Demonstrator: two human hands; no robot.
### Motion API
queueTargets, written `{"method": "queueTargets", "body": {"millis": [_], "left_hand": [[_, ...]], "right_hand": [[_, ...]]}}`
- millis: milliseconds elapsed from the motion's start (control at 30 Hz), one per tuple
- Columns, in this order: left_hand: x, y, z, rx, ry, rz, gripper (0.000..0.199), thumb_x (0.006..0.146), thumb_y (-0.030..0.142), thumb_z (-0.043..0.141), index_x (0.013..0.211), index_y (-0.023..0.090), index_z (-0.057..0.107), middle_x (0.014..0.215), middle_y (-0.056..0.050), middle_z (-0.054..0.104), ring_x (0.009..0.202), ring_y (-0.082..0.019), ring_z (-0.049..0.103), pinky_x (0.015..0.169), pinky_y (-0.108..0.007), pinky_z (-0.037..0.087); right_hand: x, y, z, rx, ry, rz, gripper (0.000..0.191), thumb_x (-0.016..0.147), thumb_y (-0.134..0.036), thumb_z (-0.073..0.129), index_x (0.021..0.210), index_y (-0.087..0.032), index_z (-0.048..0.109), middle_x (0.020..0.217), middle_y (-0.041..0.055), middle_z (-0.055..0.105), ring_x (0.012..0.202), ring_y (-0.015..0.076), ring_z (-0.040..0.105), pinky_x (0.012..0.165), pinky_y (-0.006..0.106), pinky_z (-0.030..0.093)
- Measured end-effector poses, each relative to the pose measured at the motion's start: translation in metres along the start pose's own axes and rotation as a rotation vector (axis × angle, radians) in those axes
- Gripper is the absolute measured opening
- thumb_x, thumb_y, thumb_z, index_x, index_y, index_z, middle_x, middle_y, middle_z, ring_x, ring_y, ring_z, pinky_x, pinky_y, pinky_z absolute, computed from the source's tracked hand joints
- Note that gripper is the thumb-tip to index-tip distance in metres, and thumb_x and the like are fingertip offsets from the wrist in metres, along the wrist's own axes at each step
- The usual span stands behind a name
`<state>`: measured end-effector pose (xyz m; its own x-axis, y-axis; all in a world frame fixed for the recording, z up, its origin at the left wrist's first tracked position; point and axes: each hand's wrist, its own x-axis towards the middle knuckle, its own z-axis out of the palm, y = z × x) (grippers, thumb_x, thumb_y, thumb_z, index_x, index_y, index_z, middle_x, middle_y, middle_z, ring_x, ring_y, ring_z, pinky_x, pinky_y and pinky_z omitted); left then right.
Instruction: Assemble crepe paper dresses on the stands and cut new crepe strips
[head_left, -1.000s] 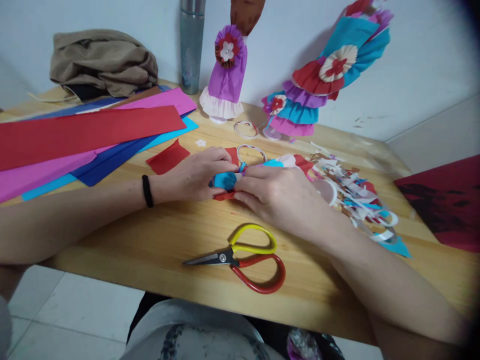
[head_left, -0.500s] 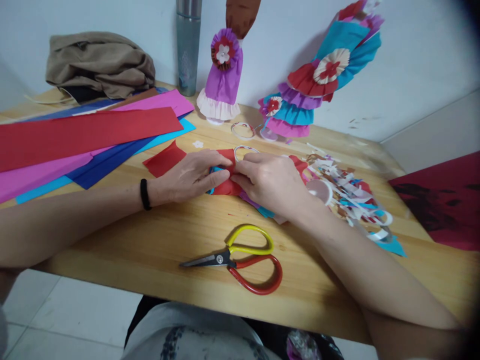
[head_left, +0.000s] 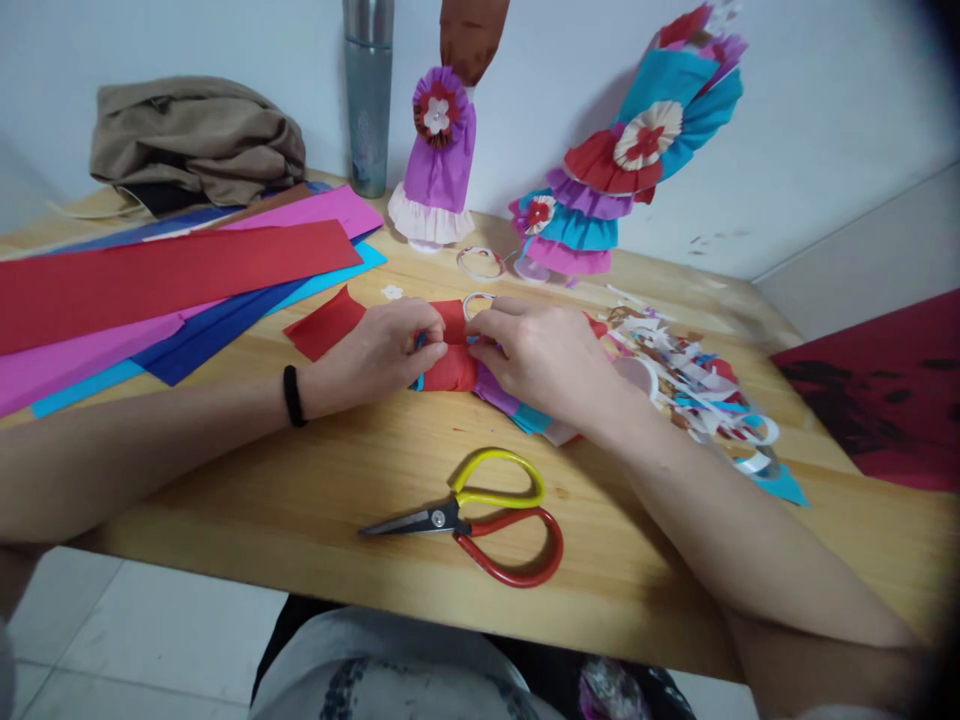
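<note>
Red paper (head_left: 450,375) on the bench (head_left: 300,520), below and between both sets of fingers; left fingers (head_left: 418,316) bent into a pinch over its left part, right fingers (head_left: 498,326) bent likewise over its right end, though what either grips can't be told. Best handled, I'd judge, by steadying it with the left and working the right in small, even tucks, since such paper would likely crease or tear if tugged. Mind the purple strip (head_left: 496,391) just nearside of the right fingers, the ring (head_left: 477,295) just beyond; scissors (head_left: 439,518) nearside, apart from both.
</note>
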<state>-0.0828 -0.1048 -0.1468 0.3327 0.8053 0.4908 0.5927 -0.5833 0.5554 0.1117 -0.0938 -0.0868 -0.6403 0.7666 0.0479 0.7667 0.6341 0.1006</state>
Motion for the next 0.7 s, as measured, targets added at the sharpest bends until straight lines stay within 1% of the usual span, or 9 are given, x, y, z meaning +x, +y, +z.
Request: {"method": "queueTargets", "body": {"millis": [67,167,233,333,467,600,700], "left_hand": [[0.0,-0.001,0.0,-0.004,0.008,-0.002,0.011,0.082,0.017,0.054,0.072,0.019,0.055,0.086,-0.004,0.072,0.083,-0.017,0.066,0.076,-0.031,0.052],[0.0,-0.001,0.0,-0.013,0.0,-0.007,0.012,0.082,0.016,0.055,0.07,0.02,0.056,0.086,-0.003,0.072,0.083,-0.017,0.066,0.077,-0.031,0.052],[0.001,-0.002,0.0,-0.021,-0.009,-0.024,0.012,0.082,0.016,0.055,0.07,0.019,0.057,0.085,-0.003,0.072,0.084,-0.017,0.066,0.076,-0.03,0.052],[0.002,-0.003,0.0,-0.034,-0.008,-0.051,0.011,0.081,0.017,0.056,0.07,0.018,0.058,0.086,-0.004,0.073,0.084,-0.017,0.066,0.074,-0.029,0.051],[0.003,-0.003,-0.001,-0.075,-0.019,-0.075,0.011,0.08,0.018,0.056,0.07,0.017,0.058,0.089,-0.006,0.074,0.085,-0.018,0.067,0.074,-0.029,0.052],[0.004,0.001,-0.005,-0.111,-0.037,-0.095,0.012,0.081,0.019,0.055,0.069,0.018,0.057,0.09,-0.007,0.074,0.086,-0.019,0.067,0.074,-0.03,0.053],[0.005,0.006,-0.01,-0.113,-0.061,-0.085,0.012,0.082,0.021,0.055,0.07,0.019,0.056,0.088,-0.005,0.074,0.086,-0.019,0.066,0.074,-0.032,0.053]], "right_hand": [[-0.001,0.004,-0.005,-0.026,0.042,0.002,0.028,0.094,-0.018,0.045,0.107,-0.015,0.07,0.098,0.0107,0.069,0.088,0.023,0.061,0.063,0.031,0.031],[-0.005,0.009,-0.012,-0.001,0.072,-0.057,0.028,0.094,-0.015,0.044,0.1,-0.015,0.072,0.097,0.011,0.069,0.087,0.0221,0.06,0.066,0.032,0.033],[-0.006,0.009,-0.015,0.032,0.043,-0.097,0.026,0.092,-0.015,0.047,0.096,-0.015,0.073,0.096,0.0102,0.069,0.084,0.0213,0.06,0.067,0.032,0.034],[-0.006,0.006,-0.013,0.046,-0.015,-0.132,0.025,0.091,-0.016,0.049,0.097,-0.017,0.074,0.097,0.0088,0.069,0.08,0.0202,0.06,0.065,0.032,0.034],[-0.002,0.003,-0.006,0.003,-0.071,-0.107,0.025,0.093,-0.021,0.049,0.098,-0.019,0.073,0.097,0.0078,0.068,0.077,0.0198,0.059,0.061,0.032,0.031],[-0.001,0.003,-0.004,-0.016,-0.084,-0.099,0.026,0.093,-0.023,0.048,0.096,-0.019,0.074,0.097,0.0082,0.067,0.076,0.0192,0.057,0.059,0.031,0.029],[-0.002,0.003,-0.005,-0.013,-0.086,-0.108,0.026,0.093,-0.022,0.049,0.097,-0.018,0.074,0.097,0.0086,0.067,0.077,0.0191,0.057,0.059,0.031,0.028]]}}
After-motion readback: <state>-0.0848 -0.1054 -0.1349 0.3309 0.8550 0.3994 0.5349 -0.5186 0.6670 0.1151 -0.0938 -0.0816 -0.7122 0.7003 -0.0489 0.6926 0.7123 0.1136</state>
